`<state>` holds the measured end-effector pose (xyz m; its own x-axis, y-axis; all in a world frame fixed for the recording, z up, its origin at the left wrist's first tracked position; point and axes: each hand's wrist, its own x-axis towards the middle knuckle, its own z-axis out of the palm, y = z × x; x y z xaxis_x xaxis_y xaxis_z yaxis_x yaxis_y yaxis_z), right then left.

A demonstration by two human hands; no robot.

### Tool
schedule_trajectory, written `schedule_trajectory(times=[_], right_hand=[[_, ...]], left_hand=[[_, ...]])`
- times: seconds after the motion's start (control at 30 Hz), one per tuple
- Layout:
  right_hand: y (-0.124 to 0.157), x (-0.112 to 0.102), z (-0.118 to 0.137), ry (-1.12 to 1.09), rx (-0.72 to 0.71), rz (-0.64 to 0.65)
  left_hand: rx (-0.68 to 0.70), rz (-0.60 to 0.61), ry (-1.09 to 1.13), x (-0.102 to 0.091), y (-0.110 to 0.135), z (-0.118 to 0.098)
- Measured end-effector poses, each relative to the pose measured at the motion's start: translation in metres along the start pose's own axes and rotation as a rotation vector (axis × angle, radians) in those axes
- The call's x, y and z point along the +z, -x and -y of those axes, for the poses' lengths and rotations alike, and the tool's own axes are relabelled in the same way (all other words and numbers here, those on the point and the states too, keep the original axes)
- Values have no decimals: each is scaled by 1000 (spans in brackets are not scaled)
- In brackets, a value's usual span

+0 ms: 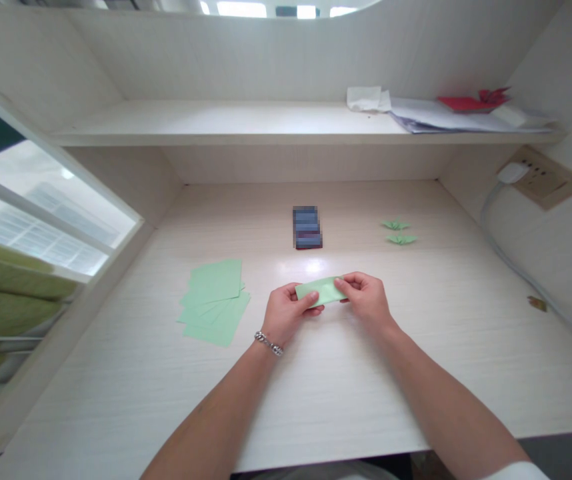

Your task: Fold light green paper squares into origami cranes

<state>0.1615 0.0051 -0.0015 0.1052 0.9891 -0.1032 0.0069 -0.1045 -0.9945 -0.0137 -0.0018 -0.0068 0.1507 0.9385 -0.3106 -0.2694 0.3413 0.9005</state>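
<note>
A green sheet of paper (325, 291), folded into a narrow rectangle, is held just above the desk between both hands. My left hand (289, 310) pinches its left end, thumb on top and fingers underneath; a chain bracelet (269, 343) circles that wrist. At the right end, my right hand (366, 297) grips the paper with its thumb pressed on the upper face. Several loose green sheets (216, 300) lie overlapping to the left of my hands. Two small folded green paper cranes (401, 239) rest farther back on the right.
Behind my hands lies a phone (307, 227), its screen blurred. A shelf (216, 120) above carries white papers (431, 115), a crumpled tissue (366, 99) and red paper (471, 104). A cable (499, 247) runs from the wall socket (546, 177) down the right side. A window stands left.
</note>
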Motion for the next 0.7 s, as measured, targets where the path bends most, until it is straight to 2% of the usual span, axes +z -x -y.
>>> schedule_trajectory(times=[0.7], right_hand=[[-1, 0, -4, -41, 31, -1]], left_hand=[[-5, -25, 8, 0, -1, 1]])
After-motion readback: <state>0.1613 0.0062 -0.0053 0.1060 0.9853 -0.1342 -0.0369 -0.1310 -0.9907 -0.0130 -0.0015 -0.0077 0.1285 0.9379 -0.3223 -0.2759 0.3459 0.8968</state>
